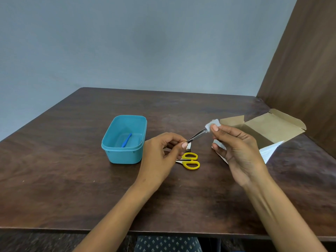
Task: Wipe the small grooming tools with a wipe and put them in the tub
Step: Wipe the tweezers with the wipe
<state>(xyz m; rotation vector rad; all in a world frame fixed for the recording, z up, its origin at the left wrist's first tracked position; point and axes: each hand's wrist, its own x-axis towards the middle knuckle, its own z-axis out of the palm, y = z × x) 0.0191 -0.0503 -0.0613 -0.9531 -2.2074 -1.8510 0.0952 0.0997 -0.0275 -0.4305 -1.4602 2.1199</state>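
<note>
A dark brown wood-grain bench (72,179) carries everything here. Left of centre on it stands a teal rectangular plastic tub (116,153) with rounded corners, open at the top. Just right of the tub lie small yellow-handled scissors (190,160) flat on the wood, with a small metal nail clipper (188,147) just beyond them, partly hidden. At the right, an open brown cardboard box (263,130) with raised flaps rests near the bench's far right corner.
</note>
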